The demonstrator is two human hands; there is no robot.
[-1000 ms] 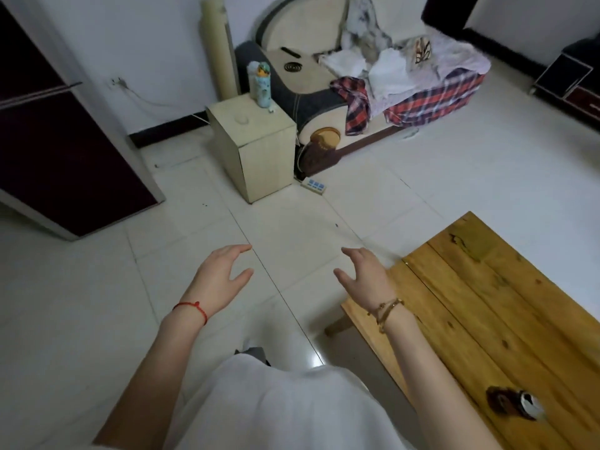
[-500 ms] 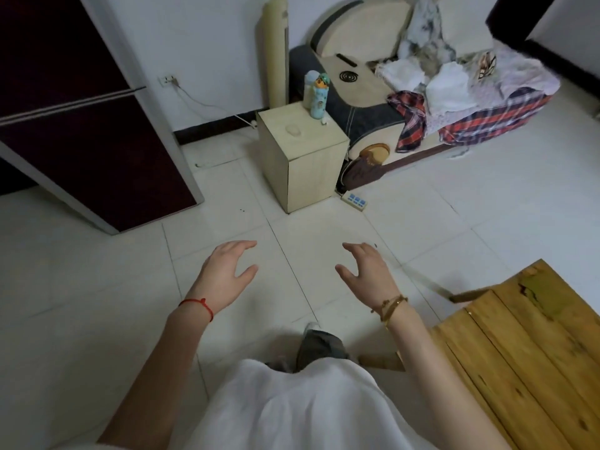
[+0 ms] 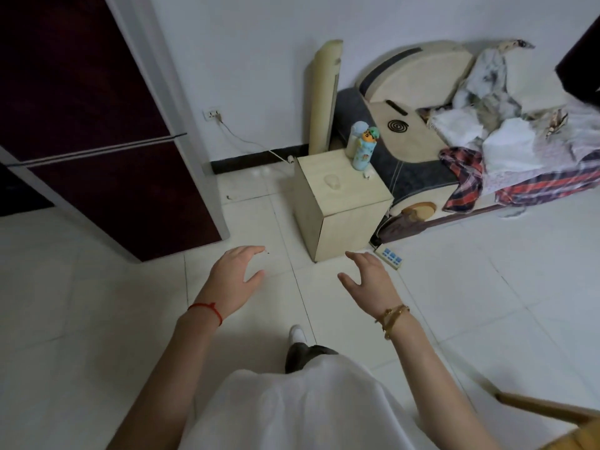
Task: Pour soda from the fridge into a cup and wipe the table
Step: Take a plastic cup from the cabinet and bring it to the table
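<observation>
Head view, looking down at white tile floor [image 3: 487,319]. Landmark = small beige cabinet [image 3: 344,203] standing on the tiles. Left hand [image 3: 232,276] is out in front, below-left of the cabinet, fingers loosely spread w/ nothing in them; red string on its wrist. Right hand [image 3: 370,280] is just below the cabinet's front corner, fingers relaxed and apart, also empty; gold bracelet on that wrist. Fridge [image 3: 97,131], dark maroon w/ a silver edge, stands left of the cabinet, doors closed. Wooden table [image 3: 552,414] only shows as an edge far below-right of the cabinet. A cartoon bottle [image 3: 365,149] sits on the cabinet's top, back right corner. Power strip [image 3: 389,256] lies on the floor by the cabinet's lower right.
</observation>
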